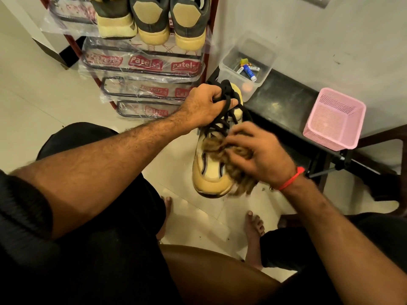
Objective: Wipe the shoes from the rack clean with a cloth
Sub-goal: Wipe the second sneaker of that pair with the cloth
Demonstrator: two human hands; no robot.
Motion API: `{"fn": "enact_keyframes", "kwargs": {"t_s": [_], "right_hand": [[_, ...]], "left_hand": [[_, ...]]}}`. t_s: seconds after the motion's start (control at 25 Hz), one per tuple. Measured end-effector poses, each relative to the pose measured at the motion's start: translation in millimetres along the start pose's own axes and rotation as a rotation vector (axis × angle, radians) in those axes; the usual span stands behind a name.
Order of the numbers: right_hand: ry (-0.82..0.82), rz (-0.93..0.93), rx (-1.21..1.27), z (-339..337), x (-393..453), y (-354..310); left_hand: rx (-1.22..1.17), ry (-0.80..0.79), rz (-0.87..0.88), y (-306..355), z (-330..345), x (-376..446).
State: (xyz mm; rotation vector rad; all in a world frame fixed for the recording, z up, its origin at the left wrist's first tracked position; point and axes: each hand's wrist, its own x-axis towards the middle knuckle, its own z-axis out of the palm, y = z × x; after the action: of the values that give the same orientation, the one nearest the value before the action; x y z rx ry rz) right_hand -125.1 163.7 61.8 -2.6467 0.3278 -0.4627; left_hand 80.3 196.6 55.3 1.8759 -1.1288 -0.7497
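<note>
A tan sneaker [209,175] with black laces hangs toe-down in front of me, above the tiled floor. My left hand [202,105] grips it at the collar, fingers curled round the bunched laces. My right hand [259,153] presses a brownish cloth [217,146] against the shoe's tongue and upper; the cloth is blurred and partly hidden under the fingers. Three more tan and grey shoes [152,18] stand heels-out on an upper tier of the shoe rack [141,69].
The rack's lower tiers are wrapped in printed plastic. To the right, a dark low table [284,100] carries a clear tub [244,64] holding small tubes, and a pink mesh basket [334,117]. My bare feet [255,227] rest on the floor below the shoe.
</note>
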Motion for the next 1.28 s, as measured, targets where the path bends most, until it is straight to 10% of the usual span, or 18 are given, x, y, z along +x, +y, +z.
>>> {"fn": "enact_keyframes", "kwargs": {"t_s": [0.48,1.28], "right_hand": [[0.018,-0.163,0.286,-22.1,-0.3,-62.7],[0.091,-0.159,0.105,-32.7,-9.0,-62.2]], "left_hand": [[0.378,-0.001,-0.244,-3.2,-19.1,9.0],[0.176,0.052,-0.365,-21.2,-19.3,13.6]]}}
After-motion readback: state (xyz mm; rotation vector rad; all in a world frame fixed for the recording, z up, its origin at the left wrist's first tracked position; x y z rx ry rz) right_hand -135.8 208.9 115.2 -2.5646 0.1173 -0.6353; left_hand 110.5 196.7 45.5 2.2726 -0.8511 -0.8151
